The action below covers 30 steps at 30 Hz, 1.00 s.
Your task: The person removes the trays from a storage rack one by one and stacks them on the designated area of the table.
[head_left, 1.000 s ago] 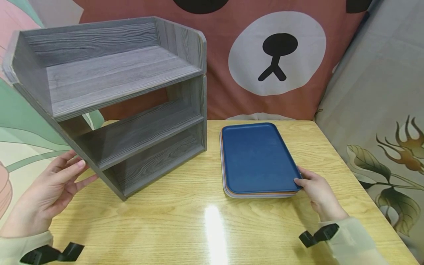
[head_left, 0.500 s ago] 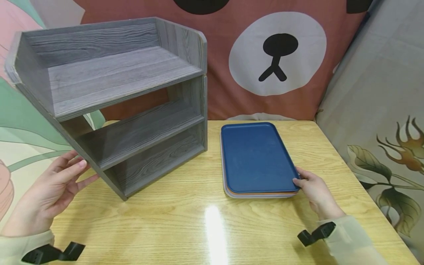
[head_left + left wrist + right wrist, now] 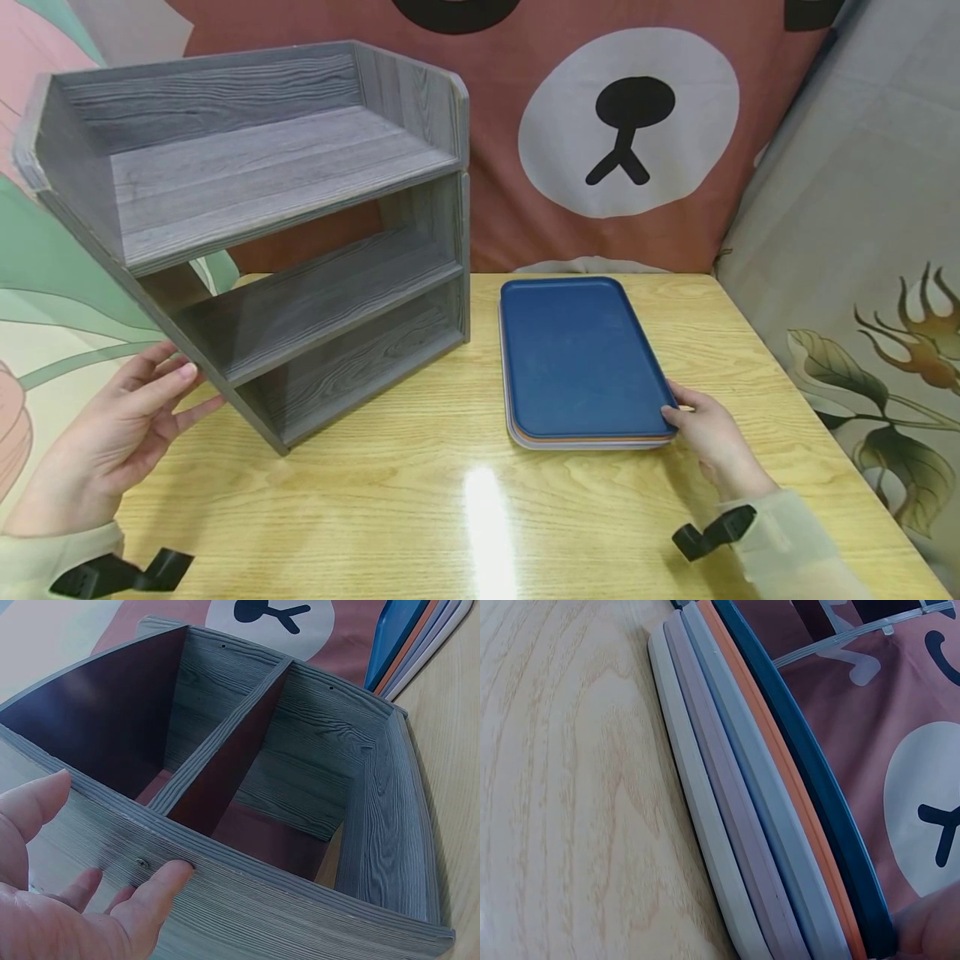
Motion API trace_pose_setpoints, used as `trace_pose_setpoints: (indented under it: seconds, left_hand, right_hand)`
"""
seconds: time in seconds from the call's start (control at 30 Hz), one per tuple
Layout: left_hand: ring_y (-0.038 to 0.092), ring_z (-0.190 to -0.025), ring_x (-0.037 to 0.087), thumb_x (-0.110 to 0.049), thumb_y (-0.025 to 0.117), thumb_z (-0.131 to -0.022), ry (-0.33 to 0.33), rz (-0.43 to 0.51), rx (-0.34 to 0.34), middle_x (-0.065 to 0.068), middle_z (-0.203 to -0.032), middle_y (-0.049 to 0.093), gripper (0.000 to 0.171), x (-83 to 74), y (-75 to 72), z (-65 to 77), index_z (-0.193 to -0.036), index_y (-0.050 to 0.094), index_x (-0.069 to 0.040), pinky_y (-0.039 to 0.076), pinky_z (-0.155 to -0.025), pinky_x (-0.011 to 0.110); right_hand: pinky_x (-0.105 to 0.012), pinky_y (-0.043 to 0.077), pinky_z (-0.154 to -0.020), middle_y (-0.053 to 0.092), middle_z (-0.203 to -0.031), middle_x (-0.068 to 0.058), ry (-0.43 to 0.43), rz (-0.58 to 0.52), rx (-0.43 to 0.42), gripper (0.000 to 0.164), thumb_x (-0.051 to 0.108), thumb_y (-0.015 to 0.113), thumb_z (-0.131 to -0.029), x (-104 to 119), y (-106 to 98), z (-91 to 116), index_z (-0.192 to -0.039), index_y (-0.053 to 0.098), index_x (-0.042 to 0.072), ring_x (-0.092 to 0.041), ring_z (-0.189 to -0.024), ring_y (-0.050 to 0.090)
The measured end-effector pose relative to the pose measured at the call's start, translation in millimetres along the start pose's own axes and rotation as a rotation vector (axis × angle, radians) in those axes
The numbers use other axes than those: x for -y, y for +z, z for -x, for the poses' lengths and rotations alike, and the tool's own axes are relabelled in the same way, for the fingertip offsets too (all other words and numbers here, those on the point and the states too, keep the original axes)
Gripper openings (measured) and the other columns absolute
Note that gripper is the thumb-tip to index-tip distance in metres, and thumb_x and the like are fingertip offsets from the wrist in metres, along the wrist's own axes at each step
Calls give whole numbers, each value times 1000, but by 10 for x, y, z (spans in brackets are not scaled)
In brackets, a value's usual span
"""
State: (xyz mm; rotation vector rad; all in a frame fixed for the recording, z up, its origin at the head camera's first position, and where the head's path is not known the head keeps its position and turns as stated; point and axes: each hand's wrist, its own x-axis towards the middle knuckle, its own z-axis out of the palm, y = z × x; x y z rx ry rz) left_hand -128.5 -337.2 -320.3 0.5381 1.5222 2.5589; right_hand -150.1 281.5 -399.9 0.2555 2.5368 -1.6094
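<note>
A grey wood-grain shelf unit [image 3: 288, 183] stands on the left of the table in the head view. My left hand [image 3: 127, 425] touches its near left side panel with outstretched fingertips; the left wrist view shows the fingers [image 3: 154, 900] against that panel. To the right lies a stack of several trays, with a dark blue tray [image 3: 585, 358] on top. My right hand [image 3: 716, 437] pinches the blue tray's near right corner, thumb on the rim, other fingers partly hidden at its side. In the right wrist view an orange tray [image 3: 765, 727] lies directly beneath it.
The wooden table [image 3: 375, 508] reaches a fabric backdrop [image 3: 495, 217] with a bear print. A pale flowered cloth [image 3: 862, 250] hangs along the right edge. Lower in the stack are a light blue tray [image 3: 754, 780], a lilac tray [image 3: 727, 795] and a white tray [image 3: 694, 787].
My right hand has shifted slightly left, and the blue tray has slid a little left over the stack with it. The left hand and the shelf unit have barely moved.
</note>
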Motion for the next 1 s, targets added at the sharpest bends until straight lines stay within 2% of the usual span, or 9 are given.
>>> trace_pose_setpoints:
  seconds: [0.23, 0.37, 0.43, 0.5, 0.57, 0.63, 0.77, 0.87, 1.0]
  left_hand:
    - [61, -114, 22, 14, 28, -99, 4, -3, -12, 11, -128, 57, 47, -6, 1, 12, -142, 40, -3, 55, -88, 42]
    - [61, -114, 21, 13, 29, -99, 5, -12, -24, 11, -128, 57, 47, -6, -3, 25, -142, 40, -4, 55, -88, 41]
    - [61, -114, 21, 13, 29, -99, 5, -19, -29, 10, -128, 57, 47, -5, -2, 29, -141, 40, -4, 55, -88, 41]
    - [60, -114, 21, 13, 29, -99, 6, -18, -33, 10, -128, 57, 46, -2, 1, 33, -141, 41, -4, 55, -88, 41]
    - [60, -115, 21, 13, 29, -99, 6, -19, -37, 10, -128, 57, 46, 3, 6, 37, -141, 41, -4, 55, -88, 41]
    - [60, -115, 21, 13, 30, -99, 5, -15, -40, 10, -129, 56, 46, 6, 8, 42, -141, 40, -4, 55, -88, 41]
    - [60, -114, 20, 13, 31, -99, 1, -18, -61, 9, -128, 57, 47, 24, 21, 44, -141, 41, -6, 55, -87, 40]
    - [61, -113, 20, 13, 31, -99, 0, -4, -69, 9, -127, 57, 46, 37, 29, 46, -139, 42, -7, 55, -87, 41]
    - [59, -116, 19, 12, 32, -99, -2, -26, -65, 7, -131, 52, 45, 59, 26, 58, -140, 37, -8, 55, -88, 39]
  right_hand:
    - [-50, 29, -111, 20, -153, -28, 10, 12, 18, 54, 12, 40, -104, -16, 12, -4, -150, 17, -5, -40, -139, 23]
    - [-31, 44, -99, 23, -152, -28, 2, 19, 29, 55, 16, 40, -105, -27, 9, -3, -150, 17, -3, -36, -132, 36]
    - [-21, 46, -89, 25, -152, -27, 7, 22, 32, 55, 18, 40, -105, -36, 6, -3, -151, 17, -1, -29, -125, 45]
    - [-16, 44, -82, 26, -152, -26, 14, 20, 30, 56, 20, 41, -104, -43, 0, -5, -152, 18, 1, -18, -116, 52]
    - [-17, 44, -79, 25, -152, -26, 18, 12, 33, 57, 21, 42, -104, -57, -12, -8, -152, 18, 1, -4, -104, 53]
    - [-18, 46, -75, 27, -151, -27, 17, -10, 30, 58, 22, 43, -104, -70, -17, -9, -151, 18, -1, 2, -92, 53]
    - [-22, 48, -70, 35, -145, -29, 26, -39, 12, 58, 21, 45, -103, -81, -28, 7, -149, 21, -5, -2, -77, 53]
    - [-22, 49, -71, 38, -143, -28, 40, -33, -2, 58, 22, 46, -103, -70, -41, 24, -148, 24, -6, -3, -76, 53]
    - [-20, 48, -77, 31, -148, -29, 30, -3, -1, 59, 26, 44, -103, -44, -116, 39, -149, 23, -5, 6, -89, 48]
